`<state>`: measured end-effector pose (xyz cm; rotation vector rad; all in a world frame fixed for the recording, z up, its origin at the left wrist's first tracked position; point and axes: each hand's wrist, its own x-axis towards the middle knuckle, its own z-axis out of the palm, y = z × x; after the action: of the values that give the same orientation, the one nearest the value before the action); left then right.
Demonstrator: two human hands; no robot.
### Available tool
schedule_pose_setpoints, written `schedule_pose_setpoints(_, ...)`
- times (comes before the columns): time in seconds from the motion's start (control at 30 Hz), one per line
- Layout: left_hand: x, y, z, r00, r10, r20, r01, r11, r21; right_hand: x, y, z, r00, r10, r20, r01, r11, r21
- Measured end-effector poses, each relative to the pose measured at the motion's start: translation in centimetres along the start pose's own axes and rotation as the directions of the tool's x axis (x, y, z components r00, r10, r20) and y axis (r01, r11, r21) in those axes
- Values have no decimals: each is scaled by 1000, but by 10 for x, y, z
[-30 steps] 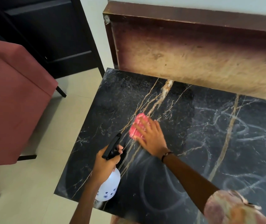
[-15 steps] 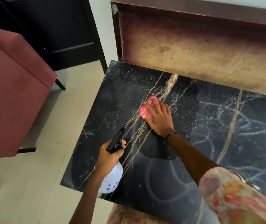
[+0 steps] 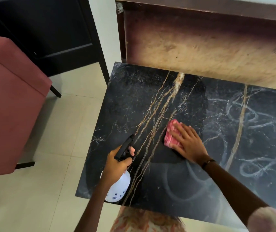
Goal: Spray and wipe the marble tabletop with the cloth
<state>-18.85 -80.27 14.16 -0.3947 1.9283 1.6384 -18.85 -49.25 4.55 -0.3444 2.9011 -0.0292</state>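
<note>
The scene was moderately lit by soft, diffuse daylight. The pale floor tiles [image 3: 61, 124] at centre left were the brightest area, while the black furniture [image 3: 38, 27] in the upper left stayed dim with little detail. The marble tabletop [image 3: 234, 131] carried a dull sheen, strongest at right where smeared streaks caught the light. A dark shadow patch lay just below the right hand [image 3: 188, 144]. Straight edges bowed toward the borders, and the sleeve [image 3: 271, 220] at lower right was blurred.
</note>
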Motion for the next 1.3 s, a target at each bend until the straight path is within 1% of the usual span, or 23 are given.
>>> schedule_pose_setpoints(0.07,-2,-4,-7,1000,-8,-5,8,1000,26,22,-10,-5,985,173,-15,-172,984,46)
schedule_pose_setpoints(0.1,-4,-6,-9,1000,-13,-10,14,999,34,33,-22,-6,972,232,-20,-231,971,64)
schedule_pose_setpoints(0.17,-8,-11,-14,1000,-23,-17,24,999,45,50,-53,-6,957,286,-40,-282,955,94)
schedule_pose_setpoints(0.23,-12,-15,-19,1000,-24,-10,24,999,46,53,-91,-3,968,239,-71,-231,967,107)
schedule_pose_setpoints(0.3,-15,-19,-21,1000,-3,15,3,999,41,37,-126,5,992,102,-73,-95,991,95)
schedule_pose_setpoints(0.37,-19,-20,-21,999,10,34,-11,999,32,4,-149,15,998,-40,-53,44,996,78)
schedule_pose_setpoints(0.43,-21,-20,-19,999,-3,35,2,1000,29,-37,-150,23,991,-127,-33,129,990,65)
schedule_pose_setpoints(0.5,-22,-21,-16,999,-42,15,41,998,44,-72,-129,28,988,-148,-32,149,988,41)
schedule_pose_setpoints(0.57,-23,-21,-13,997,-76,-3,76,996,53,-91,-93,29,995,-93,-29,94,996,12)
schedule_pose_setpoints(0.63,-24,-23,-11,997,-74,7,73,996,57,-90,-60,25,999,40,-22,-40,999,17)
schedule_pose_setpoints(0.7,-27,-25,-9,998,-57,25,55,997,57,-74,-42,18,980,199,-6,-198,979,48)
schedule_pose_setpoints(0.8,-31,-31,-9,999,-25,34,22,997,68,-40,-55,10,927,376,-8,-373,922,106)
schedule_pose_setpoints(0.87,-35,-36,-7,999,1,35,-4,997,73,-25,-78,9,912,410,-26,-402,904,146)
schedule_pose_setpoints(0.93,-39,-41,-5,1000,-1,20,-1,998,68,-22,-106,12,939,341,-50,-330,931,158)
schedule_pose_setpoints(1.03,-48,-49,0,1000,-24,-6,24,997,71,-49,-142,26,994,95,-53,-87,986,144)
schedule_pose_setpoints(1.1,-55,-54,2,1000,-31,-1,31,997,69,-83,-148,36,999,-45,-24,48,993,106)
schedule_pose_setpoints(1.13,-58,-55,3,999,-33,2,33,997,70,-103,-143,40,996,-87,-23,89,993,81)
schedule_pose_setpoints(1.2,-66,-57,6,999,-43,4,42,997,63,-135,-119,46,992,-118,-34,119,992,38)
schedule_pose_setpoints(1.23,-69,-58,8,999,-51,5,51,997,51,-146,-103,47,995,-97,-29,98,995,26)
schedule_pose_setpoints(1.3,-76,-60,10,997,-73,6,72,997,33,-151,-73,44,1000,13,-15,-13,999,31)
